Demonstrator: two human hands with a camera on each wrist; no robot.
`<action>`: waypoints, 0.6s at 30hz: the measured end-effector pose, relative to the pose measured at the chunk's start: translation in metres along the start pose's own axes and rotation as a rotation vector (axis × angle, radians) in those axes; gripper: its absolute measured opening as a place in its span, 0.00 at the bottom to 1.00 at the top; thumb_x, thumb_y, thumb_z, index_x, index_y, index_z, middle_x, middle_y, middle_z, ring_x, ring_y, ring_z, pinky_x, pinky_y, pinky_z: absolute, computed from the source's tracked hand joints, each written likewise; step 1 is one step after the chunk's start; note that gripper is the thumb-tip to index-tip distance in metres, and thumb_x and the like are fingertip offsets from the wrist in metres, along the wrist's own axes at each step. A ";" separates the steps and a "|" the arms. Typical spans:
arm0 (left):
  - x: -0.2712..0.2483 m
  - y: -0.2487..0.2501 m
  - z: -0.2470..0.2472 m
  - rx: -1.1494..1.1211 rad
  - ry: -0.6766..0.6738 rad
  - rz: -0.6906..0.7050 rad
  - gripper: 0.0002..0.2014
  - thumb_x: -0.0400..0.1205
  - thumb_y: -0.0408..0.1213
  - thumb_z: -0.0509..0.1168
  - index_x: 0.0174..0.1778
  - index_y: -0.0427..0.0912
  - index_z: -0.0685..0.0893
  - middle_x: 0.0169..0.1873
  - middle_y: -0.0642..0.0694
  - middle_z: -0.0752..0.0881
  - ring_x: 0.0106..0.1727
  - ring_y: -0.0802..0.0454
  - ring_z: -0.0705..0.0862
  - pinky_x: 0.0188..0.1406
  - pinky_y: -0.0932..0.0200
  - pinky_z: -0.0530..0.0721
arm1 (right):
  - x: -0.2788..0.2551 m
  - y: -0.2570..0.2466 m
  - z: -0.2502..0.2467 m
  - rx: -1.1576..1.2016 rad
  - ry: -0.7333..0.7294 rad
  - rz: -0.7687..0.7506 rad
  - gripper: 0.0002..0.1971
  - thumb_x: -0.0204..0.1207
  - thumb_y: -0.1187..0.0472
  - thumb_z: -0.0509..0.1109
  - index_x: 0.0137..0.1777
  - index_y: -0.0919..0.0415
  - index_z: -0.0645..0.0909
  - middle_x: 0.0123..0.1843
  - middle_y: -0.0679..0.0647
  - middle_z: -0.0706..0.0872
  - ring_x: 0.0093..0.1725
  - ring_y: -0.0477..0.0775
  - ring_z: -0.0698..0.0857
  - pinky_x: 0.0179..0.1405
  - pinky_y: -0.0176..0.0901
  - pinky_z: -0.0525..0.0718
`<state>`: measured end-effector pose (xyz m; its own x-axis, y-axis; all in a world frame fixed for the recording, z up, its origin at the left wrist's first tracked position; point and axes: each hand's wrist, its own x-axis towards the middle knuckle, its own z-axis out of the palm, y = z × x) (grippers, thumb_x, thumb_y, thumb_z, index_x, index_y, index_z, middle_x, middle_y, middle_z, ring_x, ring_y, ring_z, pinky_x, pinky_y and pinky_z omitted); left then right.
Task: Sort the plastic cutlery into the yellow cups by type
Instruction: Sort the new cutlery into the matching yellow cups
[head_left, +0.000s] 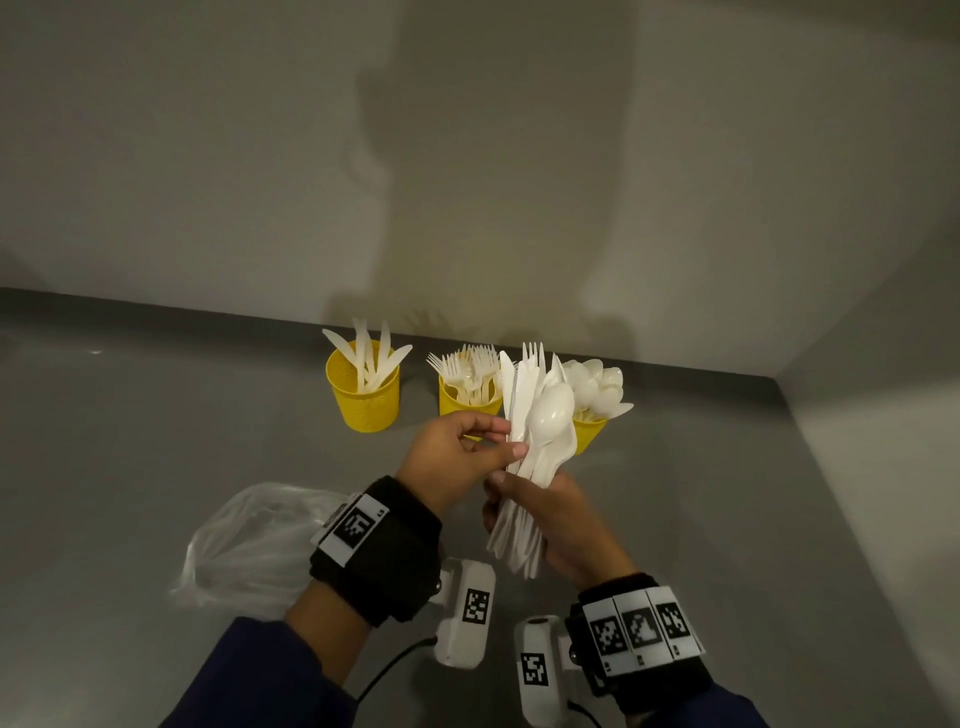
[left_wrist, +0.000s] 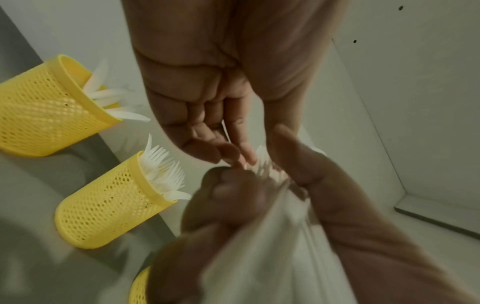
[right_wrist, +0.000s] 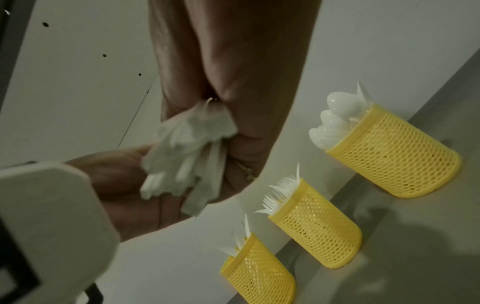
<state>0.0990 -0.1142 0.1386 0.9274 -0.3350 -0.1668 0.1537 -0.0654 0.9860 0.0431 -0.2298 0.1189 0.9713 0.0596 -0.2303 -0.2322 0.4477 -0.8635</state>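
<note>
cutlery bundle (head_left: 535, 447): big mixed fistful of white forks, knives and spoons, centre of the head view, standing upright above the grey counter (head_left: 156, 426)
right hand (head_left: 566, 525): fingers wrapped tight around the bundle's handles, lower centre
left hand (head_left: 457, 457): thumb and fingertips pinching a piece at the bundle's left edge
plastic bag (head_left: 249, 545): crumpled and clear, lower left
knife cup (head_left: 366, 387): leftmost yellow cup, knives inside
fork cup (head_left: 460, 397): middle one, forks
spoon cup (head_left: 589, 428): right one, spoons, partly behind the bundle
</note>
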 end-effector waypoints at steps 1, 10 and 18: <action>0.000 0.000 -0.002 -0.002 0.003 -0.004 0.10 0.69 0.29 0.75 0.40 0.47 0.83 0.36 0.49 0.84 0.26 0.65 0.82 0.33 0.71 0.83 | 0.000 0.001 0.002 -0.001 -0.016 0.003 0.12 0.68 0.67 0.68 0.52 0.64 0.79 0.28 0.53 0.82 0.26 0.51 0.81 0.25 0.43 0.83; 0.005 0.005 -0.019 -0.054 -0.070 -0.082 0.07 0.72 0.27 0.71 0.40 0.41 0.81 0.35 0.46 0.83 0.34 0.57 0.82 0.40 0.65 0.84 | 0.005 0.005 0.013 0.017 -0.043 0.005 0.36 0.50 0.43 0.85 0.56 0.62 0.80 0.31 0.55 0.84 0.29 0.51 0.84 0.29 0.44 0.84; 0.009 0.004 -0.037 -0.126 -0.001 -0.080 0.07 0.74 0.28 0.70 0.47 0.40 0.85 0.34 0.47 0.90 0.35 0.54 0.87 0.42 0.62 0.88 | 0.013 0.008 0.017 0.006 0.076 -0.017 0.26 0.70 0.48 0.72 0.62 0.66 0.78 0.37 0.62 0.89 0.34 0.59 0.88 0.33 0.50 0.87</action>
<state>0.1208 -0.0831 0.1411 0.9102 -0.3344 -0.2444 0.2682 0.0263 0.9630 0.0546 -0.2103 0.1164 0.9684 -0.0158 -0.2488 -0.2148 0.4537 -0.8649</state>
